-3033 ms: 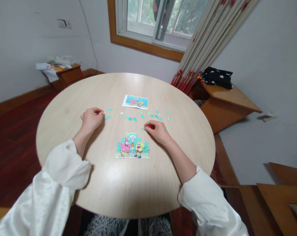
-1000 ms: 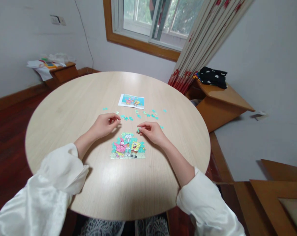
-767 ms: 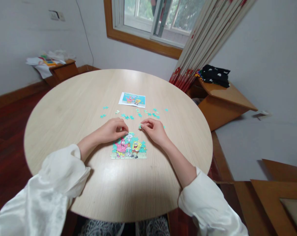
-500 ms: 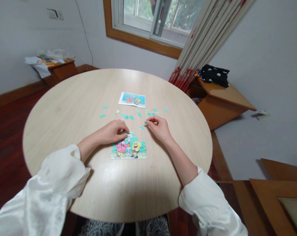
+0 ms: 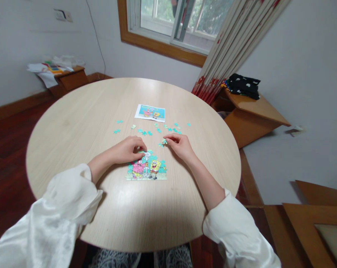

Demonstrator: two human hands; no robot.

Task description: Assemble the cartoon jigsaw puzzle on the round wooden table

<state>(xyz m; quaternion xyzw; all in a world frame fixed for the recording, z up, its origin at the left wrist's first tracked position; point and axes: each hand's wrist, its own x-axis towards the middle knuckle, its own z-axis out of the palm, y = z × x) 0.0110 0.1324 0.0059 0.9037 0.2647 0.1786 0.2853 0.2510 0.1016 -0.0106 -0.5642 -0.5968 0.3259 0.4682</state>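
A partly built cartoon jigsaw puzzle (image 5: pixel 147 167) lies on the round wooden table (image 5: pixel 87 123) in front of me. My left hand (image 5: pixel 128 148) is curled with its fingertips pinched at the puzzle's upper left edge, on a small teal piece that is mostly hidden. My right hand (image 5: pixel 179 144) pinches a teal puzzle piece (image 5: pixel 164 141) just above the puzzle's upper right corner. Several loose teal pieces (image 5: pixel 154 130) lie scattered beyond both hands. Farther back lies a printed reference picture (image 5: pixel 150 112).
A low wooden cabinet (image 5: pixel 252 111) with dark spotted cloth (image 5: pixel 243 85) stands right of the table, beside a striped curtain (image 5: pixel 235 44). A small cabinet (image 5: pixel 68 78) piled with papers sits at the far left wall. A window (image 5: pixel 179 18) is behind the table.
My left hand moved right from the loose pieces to the puzzle's upper left edge. My right hand lifted briefly toward the loose pieces, then came back down near the puzzle's top with a piece.
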